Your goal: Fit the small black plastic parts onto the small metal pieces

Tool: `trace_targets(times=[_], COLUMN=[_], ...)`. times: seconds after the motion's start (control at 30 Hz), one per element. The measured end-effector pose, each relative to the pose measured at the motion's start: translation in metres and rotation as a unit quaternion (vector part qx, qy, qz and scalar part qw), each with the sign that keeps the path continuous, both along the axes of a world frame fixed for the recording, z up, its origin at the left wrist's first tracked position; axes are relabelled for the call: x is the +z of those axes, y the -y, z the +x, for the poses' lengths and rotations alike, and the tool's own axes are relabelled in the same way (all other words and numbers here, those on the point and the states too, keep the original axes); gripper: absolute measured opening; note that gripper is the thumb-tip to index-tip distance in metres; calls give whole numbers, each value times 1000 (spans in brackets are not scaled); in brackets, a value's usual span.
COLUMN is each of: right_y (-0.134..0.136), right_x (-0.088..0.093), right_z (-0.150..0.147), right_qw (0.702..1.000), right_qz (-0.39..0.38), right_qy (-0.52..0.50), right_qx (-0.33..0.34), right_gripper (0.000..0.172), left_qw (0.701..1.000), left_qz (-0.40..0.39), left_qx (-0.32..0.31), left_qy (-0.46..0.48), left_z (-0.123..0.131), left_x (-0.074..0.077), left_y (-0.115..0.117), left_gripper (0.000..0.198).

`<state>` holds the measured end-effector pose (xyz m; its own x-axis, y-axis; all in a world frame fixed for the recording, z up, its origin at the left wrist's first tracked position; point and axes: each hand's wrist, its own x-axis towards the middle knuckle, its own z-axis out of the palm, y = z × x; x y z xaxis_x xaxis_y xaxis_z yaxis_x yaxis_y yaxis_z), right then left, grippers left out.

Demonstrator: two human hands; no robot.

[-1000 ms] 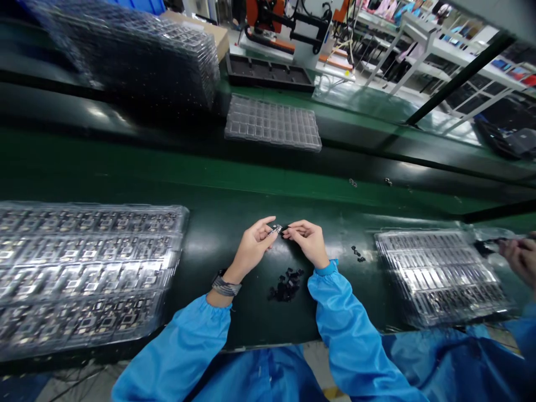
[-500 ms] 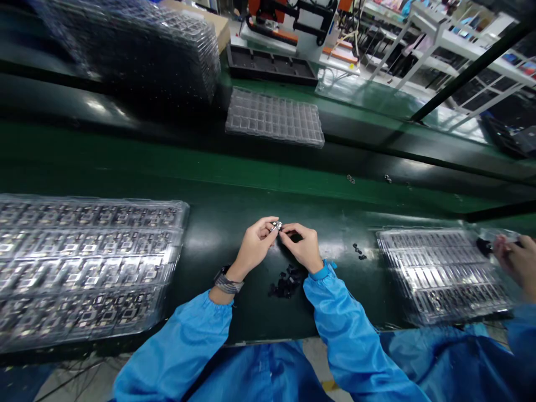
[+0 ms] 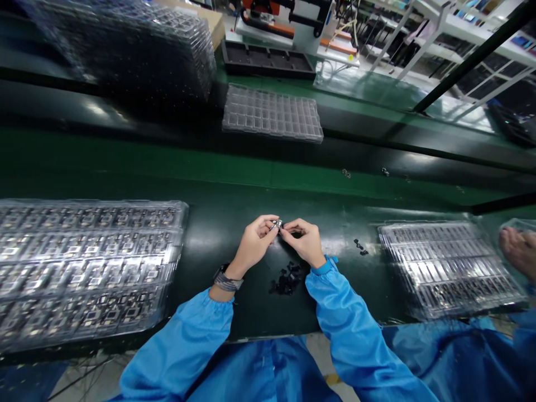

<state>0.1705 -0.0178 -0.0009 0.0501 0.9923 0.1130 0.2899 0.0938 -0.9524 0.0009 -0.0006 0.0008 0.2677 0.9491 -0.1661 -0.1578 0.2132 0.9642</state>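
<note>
Pinched in my left hand is a small shiny metal part, held over the dark green bench. My right hand meets it from the other side, thumb and fingers closed at the part's right end. Something small and dark shows at those right fingertips, too small to name. Just below my hands lies a loose pile of small black pieces. A few more black pieces rest to the right of my right hand.
Clear trays full of small electronic parts fill the left. Another clear tray stack stands right, beside a co-worker's hand. On the shelf are a clear tray, a black tray and a tall tray stack.
My hands keep nearly the same pose around the metal part; the right fingers shift slightly. The co-worker's hand has moved right, off the tray stack. The view has tilted a little.
</note>
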Motion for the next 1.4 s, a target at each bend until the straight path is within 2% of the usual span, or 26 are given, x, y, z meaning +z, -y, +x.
trace_targets(times=[0.13,0.23,0.43,0.73,1.07,1.4], right_y=[-1,-1,-1,-1,0,0], right_x=[-1,-1,-1,3,3,2], right_z=[0,1,2,4,5,7], right_qw=[999,998,995,993,990,983], right_qz=[18,28,57,45,69,89], right_qy=[33,50,78,93,110,144], right_qx=[1,10,23,49,58,68], right_gripper=[10,11,7,8,8,8], left_qw=[999,997,997,997,994,990], left_qz=[31,48,39,38,46,53], left_qx=[-10,-2,-5,-11,-22,-28], left_qy=[-37,-61,-63,-64,-92,-127], left_z=[0,0,-1,-4,-5,-7], left_x=[5,3,-3,1,5,-2], left_y=[3,4,3,2,2,0], left_gripper=[33,30,32,30,34,36])
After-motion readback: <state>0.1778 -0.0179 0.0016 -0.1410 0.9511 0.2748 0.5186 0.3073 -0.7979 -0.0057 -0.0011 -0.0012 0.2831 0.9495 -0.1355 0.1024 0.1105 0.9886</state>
